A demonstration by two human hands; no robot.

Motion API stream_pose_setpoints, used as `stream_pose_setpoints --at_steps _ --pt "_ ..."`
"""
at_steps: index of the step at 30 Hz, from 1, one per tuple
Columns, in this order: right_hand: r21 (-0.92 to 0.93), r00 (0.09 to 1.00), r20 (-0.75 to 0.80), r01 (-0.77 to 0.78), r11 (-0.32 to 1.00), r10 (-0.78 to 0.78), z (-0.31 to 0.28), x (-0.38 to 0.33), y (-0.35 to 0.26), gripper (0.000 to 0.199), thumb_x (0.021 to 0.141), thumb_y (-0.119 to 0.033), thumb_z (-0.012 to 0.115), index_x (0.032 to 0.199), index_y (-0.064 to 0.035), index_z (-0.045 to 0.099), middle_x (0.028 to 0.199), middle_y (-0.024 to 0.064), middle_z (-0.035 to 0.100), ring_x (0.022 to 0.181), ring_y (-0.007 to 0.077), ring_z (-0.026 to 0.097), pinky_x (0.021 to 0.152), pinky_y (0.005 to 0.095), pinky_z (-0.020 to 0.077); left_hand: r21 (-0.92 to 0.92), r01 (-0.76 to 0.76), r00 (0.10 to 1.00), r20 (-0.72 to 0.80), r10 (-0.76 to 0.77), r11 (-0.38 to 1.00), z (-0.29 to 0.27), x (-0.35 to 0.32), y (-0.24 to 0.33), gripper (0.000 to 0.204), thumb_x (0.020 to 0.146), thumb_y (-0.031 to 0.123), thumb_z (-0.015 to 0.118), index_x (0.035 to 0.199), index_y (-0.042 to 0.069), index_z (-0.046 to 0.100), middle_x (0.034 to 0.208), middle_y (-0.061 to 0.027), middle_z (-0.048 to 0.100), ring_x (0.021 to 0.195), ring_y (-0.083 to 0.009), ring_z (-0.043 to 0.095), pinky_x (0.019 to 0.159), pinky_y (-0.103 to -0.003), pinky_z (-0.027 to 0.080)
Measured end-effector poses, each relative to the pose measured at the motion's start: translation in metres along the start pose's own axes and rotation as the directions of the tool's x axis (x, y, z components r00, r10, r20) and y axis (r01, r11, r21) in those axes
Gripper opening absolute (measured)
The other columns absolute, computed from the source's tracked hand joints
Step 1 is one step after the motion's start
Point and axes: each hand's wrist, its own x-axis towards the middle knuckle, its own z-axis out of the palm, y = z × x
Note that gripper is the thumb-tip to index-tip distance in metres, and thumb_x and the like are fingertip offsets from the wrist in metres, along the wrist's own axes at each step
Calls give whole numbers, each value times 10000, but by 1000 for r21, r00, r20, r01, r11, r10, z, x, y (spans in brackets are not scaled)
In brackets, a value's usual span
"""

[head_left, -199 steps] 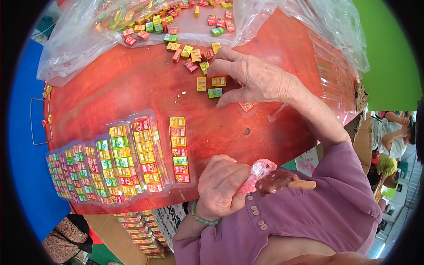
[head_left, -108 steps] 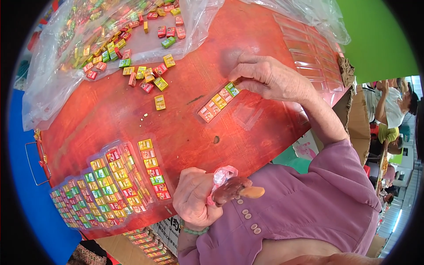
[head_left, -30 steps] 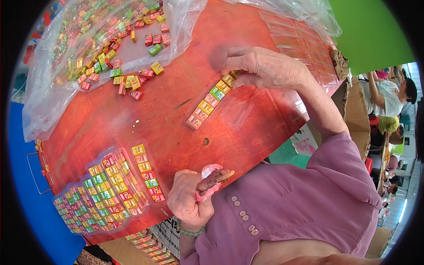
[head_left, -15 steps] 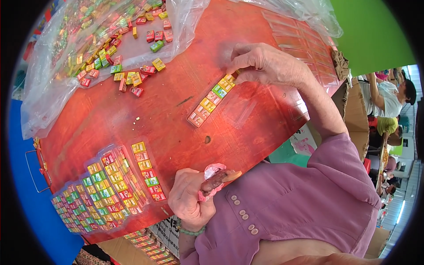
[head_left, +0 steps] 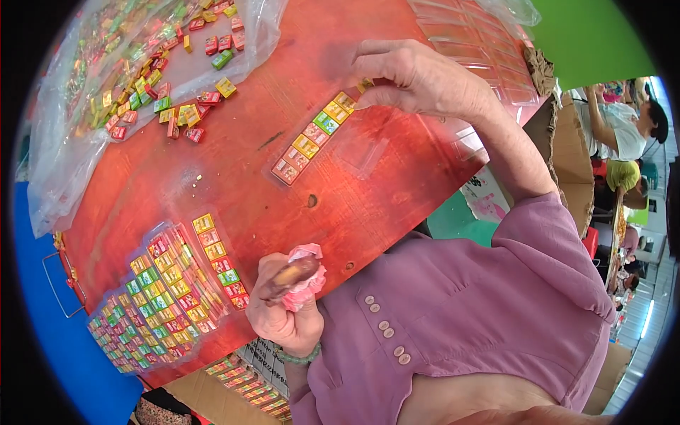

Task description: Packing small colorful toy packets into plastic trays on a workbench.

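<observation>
My right hand (head_left: 421, 81) is closed in a pinch on a small yellow box (head_left: 365, 85), just off the far end of a narrow clear tray (head_left: 278, 172). Yellow, green and pink boxes (head_left: 326, 122) lie in a row along that tray. My left hand (head_left: 287, 322), with a green bead bracelet at the wrist, is raised over the table's near edge. Its fingers are closed round a brown snack (head_left: 292, 276) in a crumpled pink wrapper (head_left: 308, 289). What the snack is exactly I cannot tell.
Loose boxes spill from a clear plastic sheet (head_left: 265, 35) at the far left of the red table (head_left: 234, 163). Filled trays (head_left: 170, 276) stand in overlapping rows at the near left. Empty clear trays (head_left: 471, 49) lie far right. Below the edge sits a carton (head_left: 188, 397). Other people are at the right.
The whole view has shifted, so the table appears further up and left. My left hand has turned the snack leftward. My right fingers have drawn the yellow box slightly away from the tray's end.
</observation>
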Motion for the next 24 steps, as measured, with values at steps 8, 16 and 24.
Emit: stream_pose_setpoints --at_steps 8,16,24 --pt "440 991 56 -137 888 126 7 -35 -2 183 870 -96 760 1025 -29 690 947 17 611 829 86 591 700 246 478 64 62 997 -50 -59 996 -8 -14 8 228 905 192 719 974 -26 710 967 -142 696 841 -301 675 746 -396 566" --pt "196 988 -25 153 969 -151 37 -35 -36 124 874 -42 688 979 3 641 1094 132 621 975 318 644 805 385 536 205 67 994 -93 -49 976 -8 -17 5 187 893 195 729 946 16 742 919 -161 756 832 -254 703 831 -350 494" --pt "39 984 -41 174 984 -173 45 -35 -41 127 875 -45 671 993 -7 639 1132 131 610 1003 318 639 806 400 539 139 104 988 -128 -86 985 -7 -21 -1 189 875 204 757 944 28 747 968 -138 760 901 -247 723 868 -347 508"
